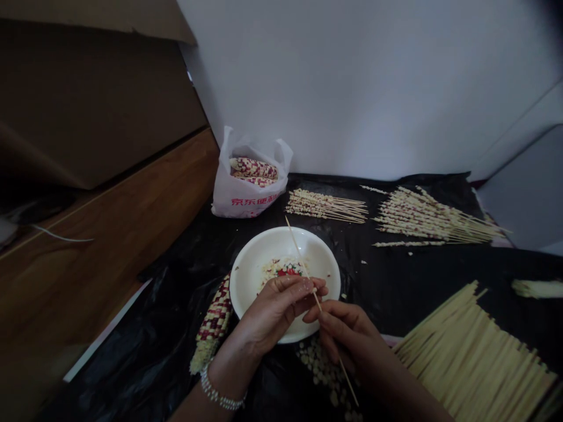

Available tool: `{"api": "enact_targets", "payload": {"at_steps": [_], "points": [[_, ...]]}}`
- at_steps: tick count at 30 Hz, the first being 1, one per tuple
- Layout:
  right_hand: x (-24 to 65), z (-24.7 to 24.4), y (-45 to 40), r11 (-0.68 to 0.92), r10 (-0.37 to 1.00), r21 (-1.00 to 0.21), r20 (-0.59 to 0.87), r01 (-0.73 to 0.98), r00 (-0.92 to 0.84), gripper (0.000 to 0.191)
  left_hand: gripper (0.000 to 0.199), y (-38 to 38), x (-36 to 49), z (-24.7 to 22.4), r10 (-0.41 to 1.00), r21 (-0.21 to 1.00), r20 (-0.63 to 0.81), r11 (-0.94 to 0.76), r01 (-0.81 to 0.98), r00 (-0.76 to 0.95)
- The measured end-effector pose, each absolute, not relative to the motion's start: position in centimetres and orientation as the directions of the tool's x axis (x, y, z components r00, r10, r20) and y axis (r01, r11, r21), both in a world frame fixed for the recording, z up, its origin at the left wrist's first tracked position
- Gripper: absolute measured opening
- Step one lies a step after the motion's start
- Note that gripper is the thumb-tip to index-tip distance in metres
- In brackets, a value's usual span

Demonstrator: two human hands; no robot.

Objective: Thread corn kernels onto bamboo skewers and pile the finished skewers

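Clearly, a thin stick (299,251) is between both hands, its far part over a white bowl (243,275). Its long axis runs on a slant: the pointed end aims away from the person and to the left, the other end comes back toward the person and to the right. The left hand (281,302) pinches narrowly at the stick, where a pale bit shows by the fingertips; whether it is already threaded is hard to make out. The right hand (347,328) grips the stick nearer its tail, covering a short stretch of it.

Loose pale and reddish kernels (270,272) lie in the bowl, some hidden by the left hand, which also covers part of the near rim. A partly stripped corn cob (214,319) lies just left of the bowl, and scattered pale pieces (323,372) lie in dim light below the right hand, partly covered by it.

Beyond the bowl stands a plastic bag (224,193) with cobs whose undersides are hidden. To its right, two groups of kernel-covered sticks (422,217) rest on black sheeting (373,281). Bare sticks (475,351) fan out at lower right; a pale cob (536,288) is cut off by the right edge.
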State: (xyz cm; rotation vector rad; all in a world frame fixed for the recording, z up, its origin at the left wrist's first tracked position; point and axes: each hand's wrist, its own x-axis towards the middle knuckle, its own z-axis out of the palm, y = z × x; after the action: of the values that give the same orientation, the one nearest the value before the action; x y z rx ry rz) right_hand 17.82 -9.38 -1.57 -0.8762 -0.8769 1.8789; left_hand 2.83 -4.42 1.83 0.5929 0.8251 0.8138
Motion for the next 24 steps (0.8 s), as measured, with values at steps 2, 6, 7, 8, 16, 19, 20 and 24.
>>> {"api": "enact_targets", "payload": {"at_steps": [2,6,7,8,16,19,20,24], "points": [[17.8,-1.6,-9.4,-0.382,0.896,-0.83,-0.224,-0.407,-0.383,0.019,0.02,-4.5,2.8,1.6,0.803,0.736,-0.388,0.565,-0.372,0.452],[18.0,-1.7,-9.4,-0.393,0.894,-0.816,-0.232,-0.423,-0.383,0.019,0.023,-4.4,2.8,1.4,0.818,0.714,-0.362,0.552,-0.432,0.447],[18.0,-1.7,-9.4,-0.398,0.892,-0.811,-0.233,-0.43,-0.386,0.019,0.025,-4.3,2.8,1.4,0.827,0.687,-0.373,0.55,-0.474,0.42],[18.0,-1.7,-9.4,-0.404,0.89,-0.804,-0.235,-0.436,-0.391,0.019,0.027,-4.1,2.8,1.5,0.834,0.655,-0.395,0.55,-0.519,0.386],[17.8,-1.3,-9.5,-0.45,0.858,-0.776,-0.24,-0.442,-0.453,0.019,0.033,-2.7,1.6,2.2,0.897,0.642,-0.417,0.406,-0.651,0.148],[17.8,-1.6,-9.7,-0.468,0.844,-0.769,-0.242,-0.435,-0.479,0.018,0.036,-2.4,1.2,2.1,0.9,0.647,-0.429,0.368,-0.668,0.08],[17.8,-1.7,-9.7,-0.468,0.842,-0.768,-0.24,-0.436,-0.483,0.018,0.035,-2.3,1.2,2.1,0.901,0.647,-0.428,0.355,-0.674,0.064],[17.8,-1.8,-9.7,-0.467,0.84,-0.767,-0.228,-0.441,-0.493,0.018,0.02,-2.0,1.0,1.8,0.896,0.646,-0.444,0.33,-0.688,0.013]]}}
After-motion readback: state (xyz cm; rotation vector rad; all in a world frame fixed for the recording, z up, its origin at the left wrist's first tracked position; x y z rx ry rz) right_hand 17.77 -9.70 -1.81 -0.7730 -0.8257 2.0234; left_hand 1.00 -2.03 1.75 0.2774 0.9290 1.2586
